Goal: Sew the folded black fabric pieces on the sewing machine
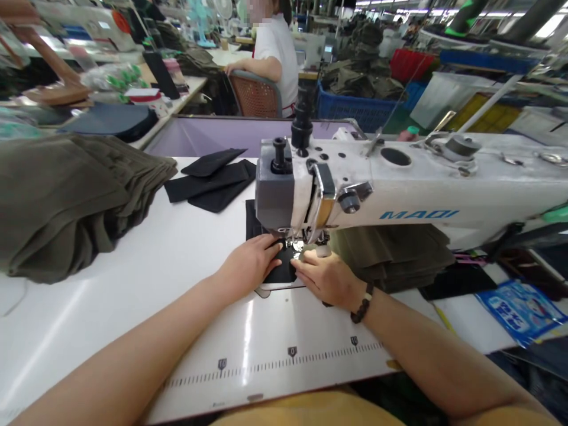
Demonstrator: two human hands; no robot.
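A piece of black fabric (280,273) lies under the presser foot (296,244) of a white sewing machine (417,189). My left hand (248,264) rests on the fabric's left side, fingers stretched out flat and thumb apart. On the other side of the presser foot, my right hand (331,277) has its fingers closed at the fabric's right edge. A beaded bracelet (362,305) circles my right wrist. The needle tip and the exact stitching spot are too small to make out.
A tall stack of olive-brown fabric pieces (57,201) sits at the left. Several black fabric pieces (213,177) lie behind my left hand. More olive pieces (390,254) are under the machine arm. A blue packet (519,307) lies at right. A seated person (275,56) is beyond the table.
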